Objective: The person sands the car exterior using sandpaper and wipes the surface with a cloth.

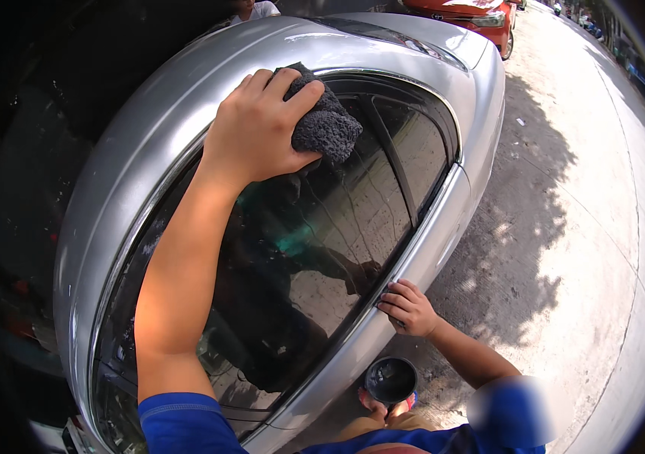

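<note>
My left hand (pixel 258 125) is raised and closed around a dark grey fluffy cloth (pixel 326 121). It presses the cloth against the top of the tinted side window (pixel 315 227) of a silver car (pixel 141 151), just under the roof edge. My right hand (pixel 407 306) rests lower down on the silver door sill below the glass. Its fingers are bent over the trim and hold nothing. My reflection shows dimly in the window.
A small round black container (pixel 391 378) sits on the ground by my feet. Sunlit concrete pavement (pixel 580 250) with tree shade stretches to the right. A red car (pixel 466 15) is parked ahead, and a person in a white shirt (pixel 253 9) stands beyond the silver car's roof.
</note>
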### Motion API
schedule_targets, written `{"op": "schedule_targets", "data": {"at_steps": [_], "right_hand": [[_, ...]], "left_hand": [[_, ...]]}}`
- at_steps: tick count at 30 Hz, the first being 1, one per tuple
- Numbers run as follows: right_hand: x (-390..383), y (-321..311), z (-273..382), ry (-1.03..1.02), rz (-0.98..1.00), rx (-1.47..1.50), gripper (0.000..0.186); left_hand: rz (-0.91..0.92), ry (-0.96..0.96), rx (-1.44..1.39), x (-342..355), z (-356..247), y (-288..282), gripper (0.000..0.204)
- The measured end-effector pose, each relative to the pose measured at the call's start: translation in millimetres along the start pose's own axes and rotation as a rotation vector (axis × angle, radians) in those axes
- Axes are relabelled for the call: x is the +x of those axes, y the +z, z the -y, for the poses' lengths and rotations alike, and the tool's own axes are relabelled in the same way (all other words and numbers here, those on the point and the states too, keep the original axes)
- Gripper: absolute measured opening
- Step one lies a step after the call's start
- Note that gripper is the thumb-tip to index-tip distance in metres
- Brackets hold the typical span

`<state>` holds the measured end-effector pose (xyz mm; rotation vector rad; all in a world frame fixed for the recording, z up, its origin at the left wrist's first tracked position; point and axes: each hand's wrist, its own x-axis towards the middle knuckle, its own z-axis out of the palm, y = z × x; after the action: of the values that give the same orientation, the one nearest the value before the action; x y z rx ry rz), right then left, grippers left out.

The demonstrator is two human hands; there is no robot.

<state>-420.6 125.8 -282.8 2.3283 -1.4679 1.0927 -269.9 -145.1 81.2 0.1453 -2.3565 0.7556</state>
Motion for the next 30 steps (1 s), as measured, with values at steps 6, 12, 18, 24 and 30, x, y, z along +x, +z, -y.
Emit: {"op": "schedule_targets", "data": {"at_steps": [6, 12, 18, 24, 30], "right_hand": [[2.0, 22.9, 3.3, 0.315, -0.193, 0.081, 0.036], [-7.3, 15.4, -7.7, 0.250, -0.194, -0.052, 0.036], [-39.6, 67.6, 99.9, 0.111, 0.048, 0.253, 0.043], [-9.6, 63.1, 16.5, 0.706, -0.261, 0.024, 0.061], [-50.5, 142.0, 183.3, 0.506, 0.014, 0.219, 0.071]], "left_hand": [[0.005, -0.001, 0.047, -0.1, 2.8, -3.3, 0.076], [0.004, -0.032, 0.048, 3.9, -1.1, -3.8, 0.076], [-0.002, -0.012, 0.070, 1.9, 4.2, 2.5, 0.078], [0.004, -0.005, 0.059, 4.6, 2.3, 0.1, 0.079], [-0.072, 0.093, 0.001, 1.7, -8.4, 6.8, 0.068]]}}
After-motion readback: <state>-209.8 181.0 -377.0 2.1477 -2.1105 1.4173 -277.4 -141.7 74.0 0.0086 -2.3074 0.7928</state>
